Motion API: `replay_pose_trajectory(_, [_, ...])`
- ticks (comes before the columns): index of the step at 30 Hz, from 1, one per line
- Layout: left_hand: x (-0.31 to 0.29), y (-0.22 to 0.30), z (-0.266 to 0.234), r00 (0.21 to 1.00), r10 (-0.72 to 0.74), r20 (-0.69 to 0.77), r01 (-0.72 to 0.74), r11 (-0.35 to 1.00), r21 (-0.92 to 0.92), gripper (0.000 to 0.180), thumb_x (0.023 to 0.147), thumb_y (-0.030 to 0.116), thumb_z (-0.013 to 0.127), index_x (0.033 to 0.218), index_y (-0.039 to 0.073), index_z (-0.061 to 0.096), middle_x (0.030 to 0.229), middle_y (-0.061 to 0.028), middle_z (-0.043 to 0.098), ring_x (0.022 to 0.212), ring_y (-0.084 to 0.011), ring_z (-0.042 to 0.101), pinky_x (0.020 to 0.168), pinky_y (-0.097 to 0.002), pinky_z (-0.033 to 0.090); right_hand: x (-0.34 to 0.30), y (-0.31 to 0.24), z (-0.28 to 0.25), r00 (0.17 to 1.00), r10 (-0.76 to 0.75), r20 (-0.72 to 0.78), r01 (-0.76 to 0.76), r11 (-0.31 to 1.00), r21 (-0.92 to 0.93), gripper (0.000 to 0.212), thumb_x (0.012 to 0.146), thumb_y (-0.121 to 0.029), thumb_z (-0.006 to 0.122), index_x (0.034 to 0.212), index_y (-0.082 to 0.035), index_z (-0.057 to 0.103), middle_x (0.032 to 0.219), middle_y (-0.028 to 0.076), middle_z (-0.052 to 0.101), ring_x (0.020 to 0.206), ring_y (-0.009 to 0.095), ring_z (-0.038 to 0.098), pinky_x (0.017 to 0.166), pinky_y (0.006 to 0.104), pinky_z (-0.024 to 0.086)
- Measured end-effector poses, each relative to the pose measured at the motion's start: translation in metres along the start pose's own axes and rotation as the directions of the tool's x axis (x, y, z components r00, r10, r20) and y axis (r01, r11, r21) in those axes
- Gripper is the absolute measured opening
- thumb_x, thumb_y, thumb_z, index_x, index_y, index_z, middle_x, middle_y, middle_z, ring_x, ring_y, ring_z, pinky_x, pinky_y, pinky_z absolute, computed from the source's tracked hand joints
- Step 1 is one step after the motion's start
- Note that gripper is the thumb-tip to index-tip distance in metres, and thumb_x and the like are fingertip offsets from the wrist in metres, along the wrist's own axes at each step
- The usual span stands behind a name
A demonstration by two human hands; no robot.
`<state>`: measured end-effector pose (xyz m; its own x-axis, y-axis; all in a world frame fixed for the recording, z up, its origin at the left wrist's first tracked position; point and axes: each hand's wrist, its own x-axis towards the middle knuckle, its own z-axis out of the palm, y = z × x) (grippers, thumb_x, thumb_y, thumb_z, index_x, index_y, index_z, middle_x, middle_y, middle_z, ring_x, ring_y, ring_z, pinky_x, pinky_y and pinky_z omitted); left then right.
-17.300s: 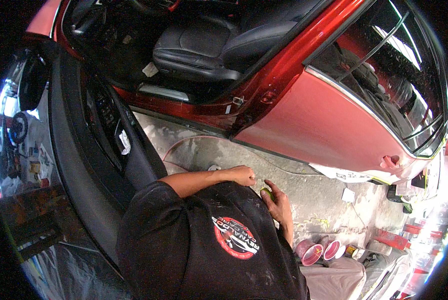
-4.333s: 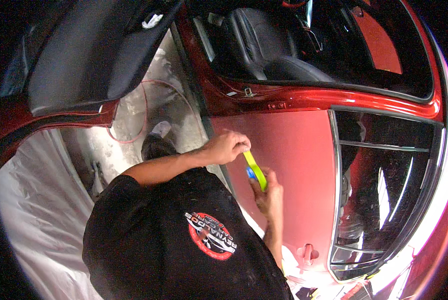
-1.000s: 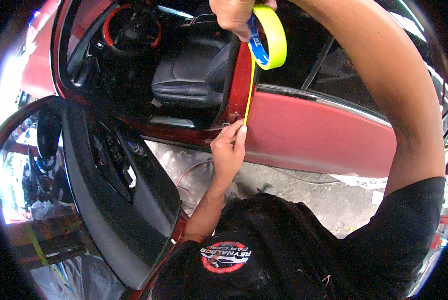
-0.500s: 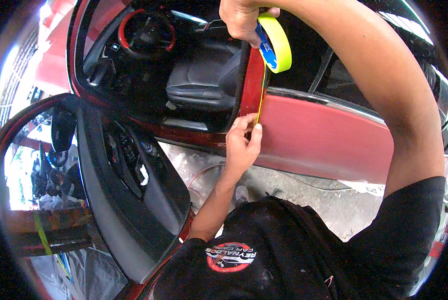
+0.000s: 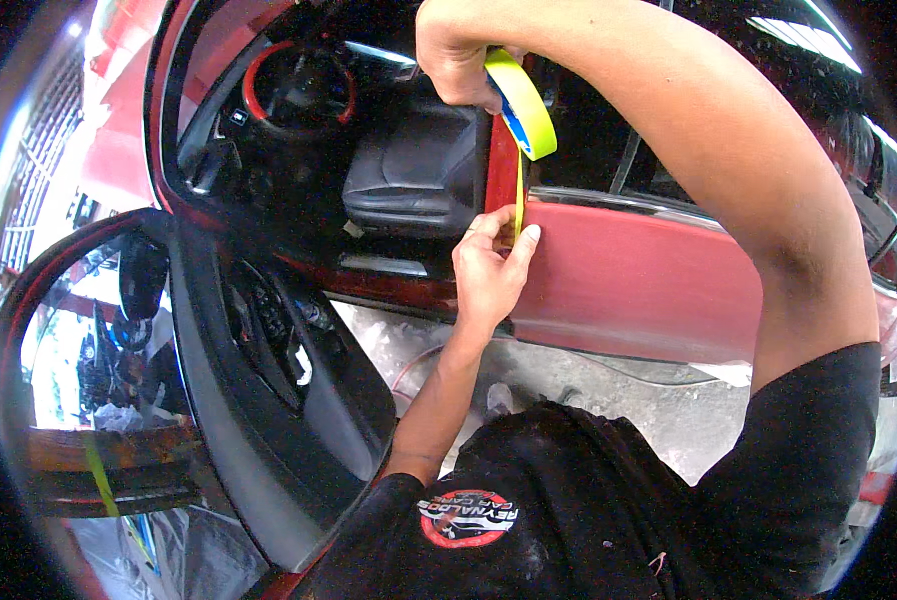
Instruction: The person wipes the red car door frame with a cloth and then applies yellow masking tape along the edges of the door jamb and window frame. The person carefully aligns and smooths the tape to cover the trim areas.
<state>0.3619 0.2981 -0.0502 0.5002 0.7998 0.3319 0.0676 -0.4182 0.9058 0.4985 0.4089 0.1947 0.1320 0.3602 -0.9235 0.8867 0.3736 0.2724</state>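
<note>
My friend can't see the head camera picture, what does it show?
A person's right hand holds a yellow-green tape roll, and the left hand pinches the strip stretched down from it, beside a red car. Its front door stands open at left; a black seat shows inside.

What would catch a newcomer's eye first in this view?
Most likely the bright yellow tape at the top centre, held in the right hand, with a thin strip running down to the left hand. Next would be the dull pinkish-red door panel to the right of the left hand, then the red-rimmed steering wheel inside the car at upper left.
</note>
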Motion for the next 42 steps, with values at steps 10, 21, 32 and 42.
replay_pose_trajectory(10, [-0.003,-0.012,0.001,0.998,-0.047,-0.05,0.036,0.979,-0.201,0.035,0.086,0.011,0.075,0.114,-0.007,0.066,0.097,-0.0105,0.068,0.081,-0.0126,0.067,0.072,-0.0261,0.055,-0.022,-0.011,0.011,0.964,-0.048,-0.262,0.061,0.997,0.041,0.011,0.076,-0.015,0.066,0.073,-0.004,0.067,0.069,0.011,0.062,0.059,0.027,0.058,0.063,0.0427,0.047])
replay_pose_trajectory(21, [-0.036,-0.023,0.014,0.984,-0.07,-0.165,0.013,0.945,-0.326,0.034,0.086,0.004,0.074,0.115,-0.01,0.065,0.104,-0.0137,0.068,0.091,-0.0149,0.067,0.081,-0.0271,0.057,-0.021,-0.008,0.027,0.803,0.001,-0.596,0.266,0.894,0.359,0.015,0.074,-0.017,0.069,0.065,-0.007,0.064,0.061,0.002,0.055,0.051,0.016,0.049,0.048,0.0337,0.04])
replay_pose_trajectory(32, [-0.034,-0.023,0.005,0.993,-0.003,-0.118,-0.02,0.98,-0.197,0.032,0.088,0.01,0.074,0.117,-0.003,0.068,0.11,-0.012,0.064,0.088,-0.0111,0.067,0.075,-0.0233,0.056,-0.031,-0.02,0.014,0.943,0.051,-0.327,-0.004,0.99,0.143,0.015,0.061,-0.01,0.069,0.074,-0.003,0.072,0.079,0.011,0.069,0.067,0.025,0.063,0.063,0.0416,0.05])
replay_pose_trajectory(42, [-0.028,-0.01,0.004,0.999,0.011,-0.053,-0.014,0.998,-0.057,0.034,0.088,0.012,0.074,0.118,-0.003,0.067,0.109,-0.0109,0.064,0.091,-0.0137,0.067,0.081,-0.0267,0.055,-0.027,-0.021,0.012,0.973,0.062,-0.222,-0.057,0.998,0.026,0.012,0.066,-0.01,0.072,0.077,-0.004,0.073,0.084,0.011,0.069,0.071,0.026,0.065,0.069,0.0427,0.052])
